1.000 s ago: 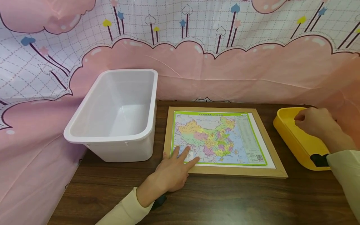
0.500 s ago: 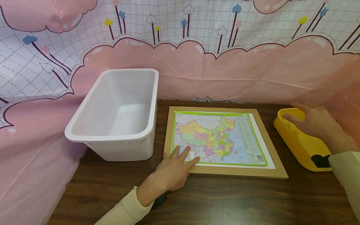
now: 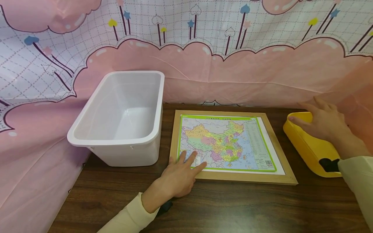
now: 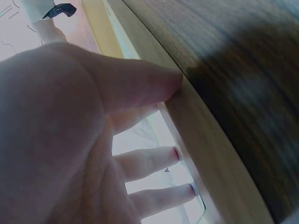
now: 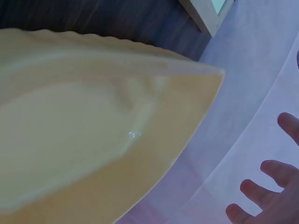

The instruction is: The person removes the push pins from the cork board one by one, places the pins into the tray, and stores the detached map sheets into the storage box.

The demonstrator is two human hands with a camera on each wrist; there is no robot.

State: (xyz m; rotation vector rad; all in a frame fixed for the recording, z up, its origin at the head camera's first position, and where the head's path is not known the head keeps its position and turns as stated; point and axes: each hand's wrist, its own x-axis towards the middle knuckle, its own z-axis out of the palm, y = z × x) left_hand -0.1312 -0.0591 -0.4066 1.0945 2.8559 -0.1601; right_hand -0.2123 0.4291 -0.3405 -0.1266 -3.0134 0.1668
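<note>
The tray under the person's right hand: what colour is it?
Yellow tray, clearest in the head view.

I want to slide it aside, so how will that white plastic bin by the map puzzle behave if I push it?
The white bin looks empty and thin-walled, so probably light. Its flat base on the smooth wooden table should slide easily. Pushed high at the rim, it might tip.

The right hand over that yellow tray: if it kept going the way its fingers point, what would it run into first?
The right hand points up and left, past the far corner of the yellow tray. First in line looks like the pink cloud backdrop behind the table, though depth is hard to judge.
</note>
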